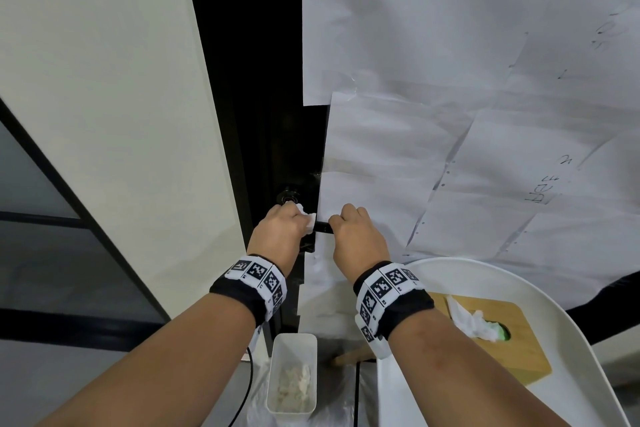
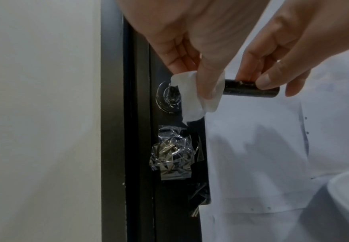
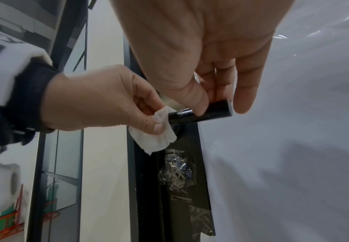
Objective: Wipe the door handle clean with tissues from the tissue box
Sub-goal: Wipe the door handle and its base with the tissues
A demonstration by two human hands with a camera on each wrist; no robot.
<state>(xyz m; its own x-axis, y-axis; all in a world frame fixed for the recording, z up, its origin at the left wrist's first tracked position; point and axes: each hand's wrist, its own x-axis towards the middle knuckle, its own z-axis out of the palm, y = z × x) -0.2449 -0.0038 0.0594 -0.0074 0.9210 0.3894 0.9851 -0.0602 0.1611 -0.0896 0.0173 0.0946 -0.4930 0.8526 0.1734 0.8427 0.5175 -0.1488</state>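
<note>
A black lever door handle (image 1: 321,226) (image 2: 250,89) (image 3: 202,113) sticks out from the dark door edge. My left hand (image 1: 282,229) (image 2: 192,65) (image 3: 107,101) pinches a folded white tissue (image 1: 309,218) (image 2: 200,96) (image 3: 155,137) around the handle's inner part, near the round base. My right hand (image 1: 353,232) (image 2: 273,65) (image 3: 211,65) grips the handle's outer end between thumb and fingers. A wooden tissue box (image 1: 498,333) with a tissue poking out of its slot lies on a white tray at lower right.
White paper sheets (image 1: 450,80) cover the door. The white tray (image 1: 485,270) sits below my right arm. A small white bin (image 1: 292,374) holding used tissues stands on the floor. Crinkled clear plastic (image 2: 173,152) covers the lock below the handle. A cream wall (image 1: 104,80) is left.
</note>
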